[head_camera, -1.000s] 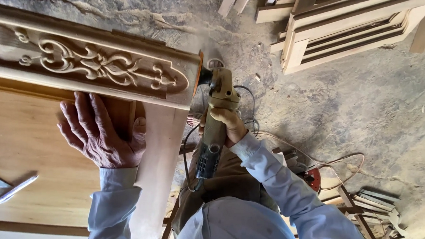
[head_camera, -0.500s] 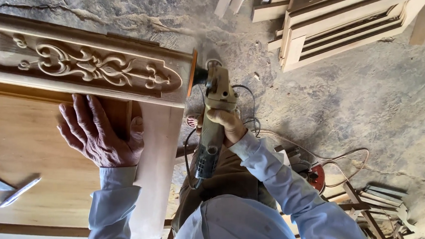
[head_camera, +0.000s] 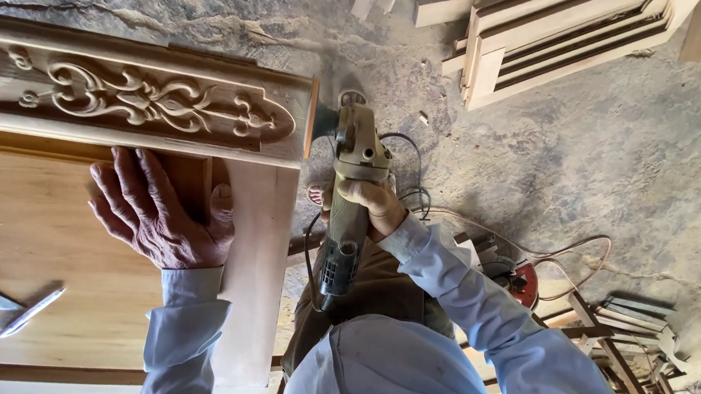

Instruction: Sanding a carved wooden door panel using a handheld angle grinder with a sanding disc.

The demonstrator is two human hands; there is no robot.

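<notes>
The angle grinder (head_camera: 349, 197) sits at the end edge of the carved wooden panel (head_camera: 134, 104), its disc against the wood. The right hand (head_camera: 364, 203) has its grip closed around the grinder's body. The left hand (head_camera: 163, 215) lies flat and open on the plain board (head_camera: 49, 237), near a white pencil (head_camera: 30, 312). The cord (head_camera: 481, 242) trails over the dusty floor (head_camera: 621, 167).

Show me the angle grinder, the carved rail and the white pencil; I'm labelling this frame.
angle grinder (head_camera: 350, 213), head view, mid-body.
carved rail (head_camera: 141, 100), head view, scrollwork.
white pencil (head_camera: 30, 312), head view, mid-shaft.
</notes>
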